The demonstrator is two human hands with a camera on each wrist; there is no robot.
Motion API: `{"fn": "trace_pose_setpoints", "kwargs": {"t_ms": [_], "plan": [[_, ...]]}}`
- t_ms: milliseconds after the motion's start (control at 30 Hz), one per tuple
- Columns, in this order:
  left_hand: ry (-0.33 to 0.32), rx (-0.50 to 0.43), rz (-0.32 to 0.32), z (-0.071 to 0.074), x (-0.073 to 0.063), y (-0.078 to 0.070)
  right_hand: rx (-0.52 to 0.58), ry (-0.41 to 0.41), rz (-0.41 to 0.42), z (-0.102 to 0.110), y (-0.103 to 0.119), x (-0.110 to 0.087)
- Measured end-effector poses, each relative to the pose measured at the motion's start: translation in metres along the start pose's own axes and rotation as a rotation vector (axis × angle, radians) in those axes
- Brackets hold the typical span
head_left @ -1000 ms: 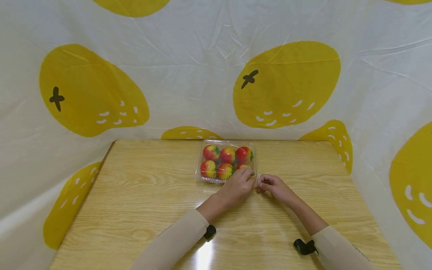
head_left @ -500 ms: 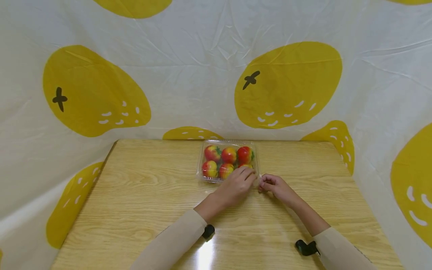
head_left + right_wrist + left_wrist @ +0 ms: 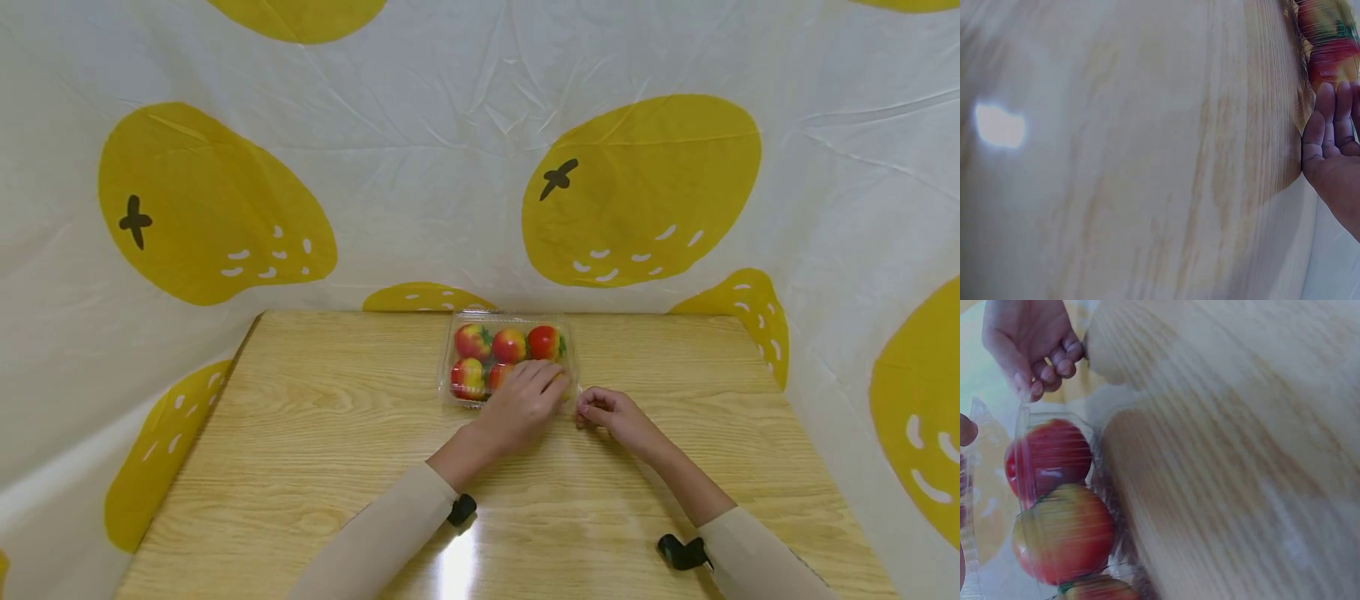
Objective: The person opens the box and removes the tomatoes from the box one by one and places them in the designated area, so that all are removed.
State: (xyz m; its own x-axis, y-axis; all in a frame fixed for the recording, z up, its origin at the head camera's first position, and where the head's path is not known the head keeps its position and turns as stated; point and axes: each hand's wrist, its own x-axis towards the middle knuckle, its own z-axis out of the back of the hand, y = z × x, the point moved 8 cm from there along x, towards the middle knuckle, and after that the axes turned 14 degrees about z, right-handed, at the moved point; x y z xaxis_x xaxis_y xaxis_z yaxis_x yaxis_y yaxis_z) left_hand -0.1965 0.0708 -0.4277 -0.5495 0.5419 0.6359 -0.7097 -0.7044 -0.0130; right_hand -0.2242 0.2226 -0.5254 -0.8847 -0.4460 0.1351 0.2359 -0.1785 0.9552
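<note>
A clear plastic clamshell box stands at the back of the table, with several red-and-yellow fruits with green leaves in two rows inside. My left hand rests over its front right part, fingers relaxed on the lid and covering one fruit. Only a few of its fingertips show in the left wrist view. My right hand is at the front right corner, fingers curled. In the left wrist view its thumb and forefinger pinch the box's corner edge. Fruits show through the side wall there.
The wooden table runs up to a white curtain with yellow fruit prints behind it and at both sides. Black wrist cameras sit at the sleeve cuffs. Light glares off the tabletop near the front.
My left hand has shifted slightly back and left from the box's corner, and its fingers now lie further over the lid. My right hand has stayed at the corner.
</note>
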Motion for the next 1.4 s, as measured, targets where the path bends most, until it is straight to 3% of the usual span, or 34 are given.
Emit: {"fn": "trace_pose_setpoints", "kwargs": {"t_ms": [400, 800, 1067, 1233, 1400], "plan": [[-0.108, 0.137, 0.046, 0.024, 0.015, 0.023, -0.017, -0.03, -0.024, 0.004, -0.007, -0.001], [-0.116, 0.227, 0.083, 0.039, 0.028, 0.051, -0.003, -0.063, -0.045, 0.006, 0.0, -0.004], [-0.113, 0.289, 0.097, 0.043, 0.031, 0.066, -0.141, -0.071, 0.027, 0.015, 0.018, 0.0], [-0.114, 0.286, 0.115, 0.051, 0.032, 0.074, -0.269, -0.061, 0.06, 0.022, 0.034, 0.001], [-0.092, 0.269, 0.146, 0.058, 0.03, 0.081, -0.307, -0.054, 0.094, 0.03, 0.043, 0.003]]}}
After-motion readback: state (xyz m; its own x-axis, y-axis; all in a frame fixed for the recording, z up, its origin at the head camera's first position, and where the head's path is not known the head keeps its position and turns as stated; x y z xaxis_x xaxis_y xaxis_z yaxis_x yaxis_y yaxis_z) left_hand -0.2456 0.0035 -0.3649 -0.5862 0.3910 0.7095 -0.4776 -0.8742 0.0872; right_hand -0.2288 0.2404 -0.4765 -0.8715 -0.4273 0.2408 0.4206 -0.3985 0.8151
